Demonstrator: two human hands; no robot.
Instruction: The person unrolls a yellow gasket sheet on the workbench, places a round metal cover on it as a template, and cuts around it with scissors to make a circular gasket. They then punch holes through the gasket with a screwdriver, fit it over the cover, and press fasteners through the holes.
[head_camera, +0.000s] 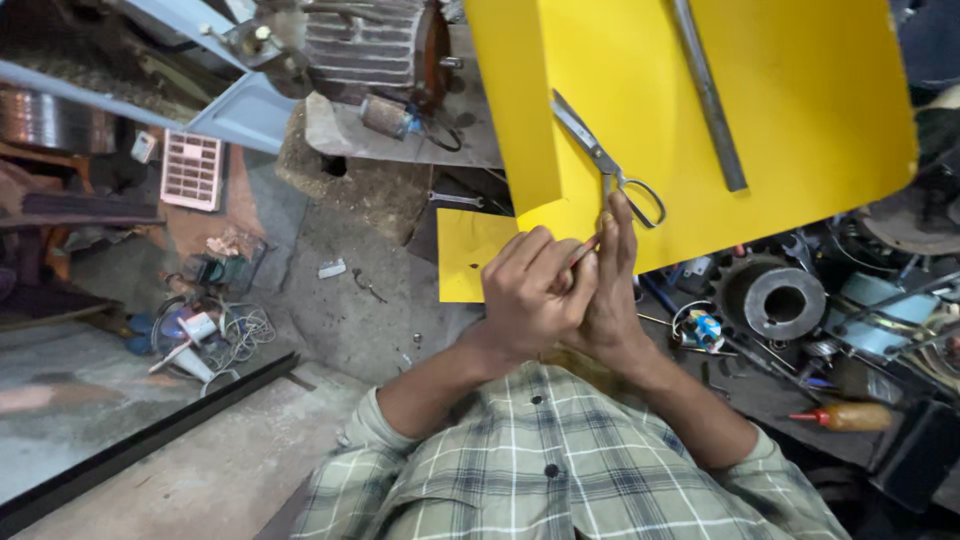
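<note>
Hands together at yellow sheet (800, 110) edge: left hand (535, 290) pinches thin pencil-like stick (586, 250); right hand (612, 285) flat, fingers straight, near scissors (610, 165). Judgement: steady tip against right palm.

The yellow sheet (800, 110) runs off the top edge, and so does the grey metal bar (710, 95) lying on it. What the left hand (535, 290) pinches against the right hand (610, 290) is mostly covered by fingers; only a thin tip shows.

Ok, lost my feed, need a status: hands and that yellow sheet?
Left hand and right hand pressed together, pinching a thin stick. Yellow sheet flat. Scissors and metal bar on it.
</note>
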